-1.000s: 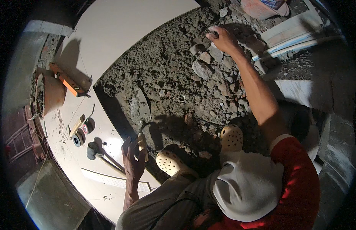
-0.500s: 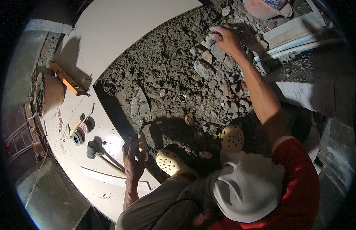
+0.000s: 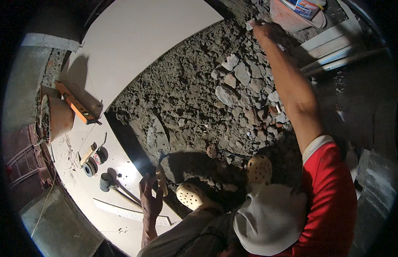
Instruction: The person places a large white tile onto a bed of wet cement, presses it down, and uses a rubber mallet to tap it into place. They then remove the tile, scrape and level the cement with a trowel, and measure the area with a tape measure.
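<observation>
I see a pale stone chunk (image 3: pixel 250 25) against the right hand's (image 3: pixel 262 31) left side; whether it's gripped, I can't tell.

The bare right hand (image 3: pixel 262 32) has moved farther out and away from the middle of the rubble, and its fingertips now meet a small, whitish, irregular stone (image 3: pixel 250 25) near the reddish plastic bucket (image 3: pixel 288 18). The red-sleeved right arm (image 3: pixel 293 85) stretches straighter than before. A pale grey, angular stone (image 3: pixel 230 62), absent at first and then partly under the hand, now lies uncovered on the rubble. The long, thin, whitish pipes (image 3: pixel 348 61) have fallen into deeper shadow. The view has shifted, showing more of the bucket.
</observation>
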Demonstrator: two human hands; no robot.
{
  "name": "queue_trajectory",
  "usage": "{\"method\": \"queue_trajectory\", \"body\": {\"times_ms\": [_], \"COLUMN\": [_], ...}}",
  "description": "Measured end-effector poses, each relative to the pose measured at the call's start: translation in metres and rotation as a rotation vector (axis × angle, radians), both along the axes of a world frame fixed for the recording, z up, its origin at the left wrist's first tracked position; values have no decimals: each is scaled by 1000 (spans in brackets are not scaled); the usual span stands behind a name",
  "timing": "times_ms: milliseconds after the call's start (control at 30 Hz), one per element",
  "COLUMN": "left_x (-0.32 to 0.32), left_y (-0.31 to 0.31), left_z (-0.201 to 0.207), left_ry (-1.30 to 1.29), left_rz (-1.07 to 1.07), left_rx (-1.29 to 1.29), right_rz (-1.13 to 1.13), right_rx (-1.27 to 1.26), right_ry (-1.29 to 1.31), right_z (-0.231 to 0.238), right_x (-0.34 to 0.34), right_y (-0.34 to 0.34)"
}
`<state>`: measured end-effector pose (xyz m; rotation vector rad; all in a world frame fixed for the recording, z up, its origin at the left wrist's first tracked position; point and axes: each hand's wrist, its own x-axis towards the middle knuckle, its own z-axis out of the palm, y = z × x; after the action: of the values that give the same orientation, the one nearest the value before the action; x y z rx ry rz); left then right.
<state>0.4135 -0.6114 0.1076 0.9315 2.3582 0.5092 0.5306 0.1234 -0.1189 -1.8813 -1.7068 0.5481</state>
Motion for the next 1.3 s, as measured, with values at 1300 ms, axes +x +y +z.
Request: {"method": "queue_trajectory", "body": {"times_ms": [1300], "left_x": [-5], "left_y": [-15], "left_z": [-10], "left_ry": [50], "left_rz": [-81], "left_rx": [26], "right_rz": [295], "right_rx": [146], "right_ry": [-490], "right_z": [52], "right_x": [179], "right_y": [-177]}}
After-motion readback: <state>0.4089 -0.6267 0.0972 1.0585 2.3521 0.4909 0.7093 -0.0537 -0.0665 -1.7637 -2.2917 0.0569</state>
